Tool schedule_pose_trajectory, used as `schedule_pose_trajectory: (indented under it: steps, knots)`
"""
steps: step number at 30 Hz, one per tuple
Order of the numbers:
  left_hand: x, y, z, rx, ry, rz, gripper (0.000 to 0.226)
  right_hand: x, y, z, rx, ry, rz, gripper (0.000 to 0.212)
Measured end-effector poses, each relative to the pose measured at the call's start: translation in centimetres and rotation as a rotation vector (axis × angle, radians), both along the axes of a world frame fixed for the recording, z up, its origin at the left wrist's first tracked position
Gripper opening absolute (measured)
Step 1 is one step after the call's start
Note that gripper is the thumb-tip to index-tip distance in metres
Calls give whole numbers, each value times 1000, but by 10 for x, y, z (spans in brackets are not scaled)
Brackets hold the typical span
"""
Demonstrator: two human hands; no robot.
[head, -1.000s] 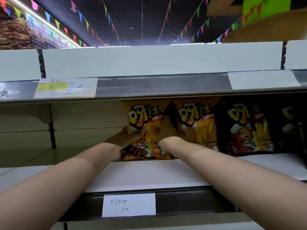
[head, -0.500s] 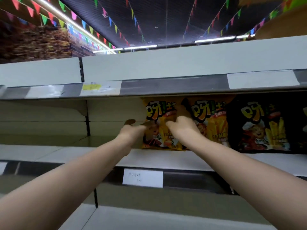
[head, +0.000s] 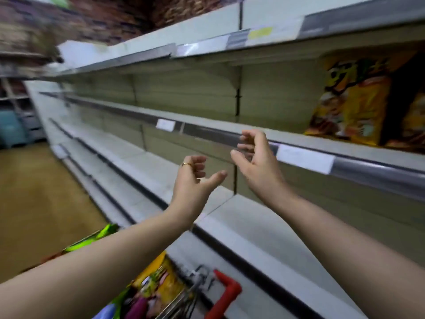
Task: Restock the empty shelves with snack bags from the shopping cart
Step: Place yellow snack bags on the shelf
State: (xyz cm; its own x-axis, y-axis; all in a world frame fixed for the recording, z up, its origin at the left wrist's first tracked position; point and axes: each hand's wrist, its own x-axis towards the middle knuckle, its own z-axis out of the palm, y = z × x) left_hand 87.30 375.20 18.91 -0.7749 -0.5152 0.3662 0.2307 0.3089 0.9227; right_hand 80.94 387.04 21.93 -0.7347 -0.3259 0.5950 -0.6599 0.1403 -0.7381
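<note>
A yellow snack bag [head: 351, 100] stands upright on the upper shelf [head: 287, 135] at the far right, with another bag [head: 411, 125] beside it at the frame edge. My left hand [head: 195, 180] and my right hand [head: 257, 160] hang in the air in front of the shelf edge, fingers loosely curled, holding nothing. Both are well left of and below the bags. The shopping cart [head: 220, 295] with a red handle sits at the bottom. It holds a yellow snack bag [head: 161, 286] and a green one [head: 92, 238], partly hidden by my left forearm.
Long white shelves [head: 128, 157] run away to the left, with bare boards and paper price tags [head: 303, 158] on the rails. The brown aisle floor [head: 34, 203] lies to the left. Blurred stock fills the far end.
Both hands have let go of the yellow bag on the shelf and drawn back. My view has swung left and down, bringing the cart and aisle into sight.
</note>
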Motion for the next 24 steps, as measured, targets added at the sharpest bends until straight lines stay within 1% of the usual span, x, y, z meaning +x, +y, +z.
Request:
schedule_pose_trajectory:
  steps: [5, 9, 12, 18, 22, 24]
  knots:
    - [57, -56, -43, 54, -108, 187, 41, 26, -71, -45, 36, -94, 201, 39]
    - [94, -93, -80, 80, -198, 318, 39, 43, -126, -80, 130, -152, 348, 36]
    - [119, -122, -108, 123, -265, 397, 33, 51, -164, -110, 212, -195, 412, 37]
    - [146, -172, -153, 206, -415, 486, 30, 56, -214, -178, 438, -293, 445, 37]
    - [149, -190, -175, 280, -497, 516, 28, 47, -231, -220, 641, -349, 433, 44]
    - [147, -197, -187, 304, -540, 528, 28, 39, -237, -238, 749, -378, 391, 51]
